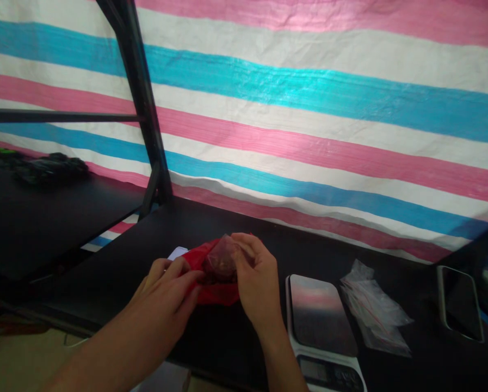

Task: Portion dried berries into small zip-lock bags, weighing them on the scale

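Observation:
A red plastic bag (219, 295) rests on the black table in front of me, its mouth spread and dark contents showing inside. My left hand (168, 286) grips the bag's left edge between thumb and fingers. Over the bag's right side, my right hand (258, 277) pinches a small clear plastic bag (222, 256) that sits in the red bag's mouth. What the small bag contains is too blurred to make out. To the right of my right hand lies a digital scale (323, 316) with a metal plate and a dark display.
Several clear zip bags (372, 310) lie in a pile right of the scale. Farther right is a phone (459, 302). A white object (178, 252) shows behind the red bag. A black metal post (146, 103) rises at the left, before a striped sheet (309, 109).

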`<state>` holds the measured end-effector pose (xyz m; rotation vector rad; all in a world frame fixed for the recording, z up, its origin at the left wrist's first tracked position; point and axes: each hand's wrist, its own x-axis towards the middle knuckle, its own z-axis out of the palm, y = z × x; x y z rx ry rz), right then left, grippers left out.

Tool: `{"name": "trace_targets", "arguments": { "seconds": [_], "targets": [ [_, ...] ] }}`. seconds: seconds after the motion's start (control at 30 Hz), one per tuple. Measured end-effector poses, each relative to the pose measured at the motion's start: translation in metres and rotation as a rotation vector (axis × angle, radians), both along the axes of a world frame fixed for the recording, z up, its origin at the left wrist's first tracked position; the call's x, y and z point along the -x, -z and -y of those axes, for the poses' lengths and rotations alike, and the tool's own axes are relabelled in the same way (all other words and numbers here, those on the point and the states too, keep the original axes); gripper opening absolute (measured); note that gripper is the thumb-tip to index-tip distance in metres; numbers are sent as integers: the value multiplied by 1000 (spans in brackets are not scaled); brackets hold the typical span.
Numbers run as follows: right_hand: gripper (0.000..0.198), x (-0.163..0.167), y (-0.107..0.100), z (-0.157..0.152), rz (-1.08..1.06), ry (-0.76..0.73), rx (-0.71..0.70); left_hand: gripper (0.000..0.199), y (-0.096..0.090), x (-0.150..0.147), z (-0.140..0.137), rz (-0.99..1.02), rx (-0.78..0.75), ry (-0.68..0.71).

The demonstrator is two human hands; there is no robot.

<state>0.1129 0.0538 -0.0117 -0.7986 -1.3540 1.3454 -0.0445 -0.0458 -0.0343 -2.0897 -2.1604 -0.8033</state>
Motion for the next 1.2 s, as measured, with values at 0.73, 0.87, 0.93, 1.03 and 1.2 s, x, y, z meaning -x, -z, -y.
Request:
{"name": "trace_targets", "arguments": {
  "seconds": [0.73, 0.87, 0.93, 1.03, 1.2],
  "targets": [
    [21, -26, -6, -11, -30, 99, -48, 38, -40, -30, 0, 243, 102, 185],
    [24, -31, -4, -15, -32, 100, -36, 35, -31, -29, -3, 252, 50, 155],
    [23, -32, -4, -16, -48, 128, -27, 35, -22, -25, -5, 281, -17, 154],
    [24, -32, -5, -15, -67, 134, -51, 35, -14, -19, -8, 272, -48, 168],
    [23, -34, -14, -10, -102, 189, -72, 37, -18, -15, -9, 189, -80, 82]
  ]
}}
